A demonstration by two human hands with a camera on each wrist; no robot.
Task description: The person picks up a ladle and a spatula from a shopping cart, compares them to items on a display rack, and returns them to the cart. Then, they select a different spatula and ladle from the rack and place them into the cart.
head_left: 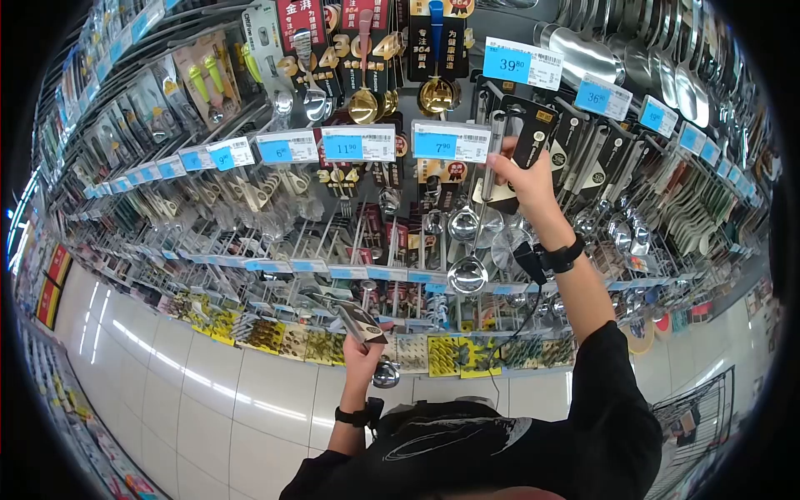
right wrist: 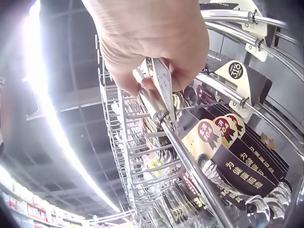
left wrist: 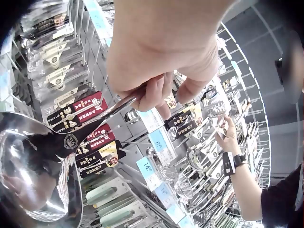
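Hanging carded ladle (head_left: 479, 225) on peg at 1 o'clock, right hand (head_left: 521, 171) pinching card; left hand (head_left: 364, 354) fingers curled round second ladle (head_left: 367, 329), not yet hung

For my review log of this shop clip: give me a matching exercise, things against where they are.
Things:
1. left hand
2. right hand
3. 39.80 price tag
4. wristband

Places:
A. top of the display, above the raised hand
B. low, gripping a steel ladle
C. raised, gripping a carded ladle at its hook
D. around the raised arm

Pairs: 1-B, 2-C, 3-A, 4-D
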